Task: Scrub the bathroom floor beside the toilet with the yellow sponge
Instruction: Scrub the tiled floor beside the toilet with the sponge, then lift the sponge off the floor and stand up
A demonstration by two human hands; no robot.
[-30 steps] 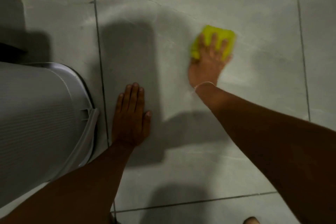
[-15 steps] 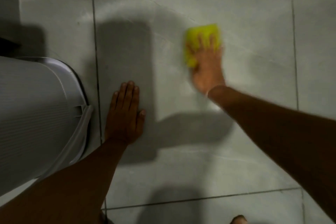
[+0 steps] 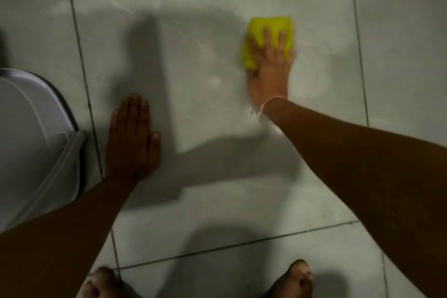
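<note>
the pale grey tiled floor lies open across the middle and right of the view, crossed by dark grout lines. at the left edge the white toilet curves in, its rim just beside a grout line. no writing or brand can be read anywhere. the right hand reaches forward with the arm stretched out, palm down and fingers spread flat over the yellow sponge, pressing it to the tile well to the right of the toilet. a thin band sits at that wrist. the left hand lies flat and empty on the floor near the toilet, fingers together, thumb out. 2 bare feet show at the bottom edge.
</note>
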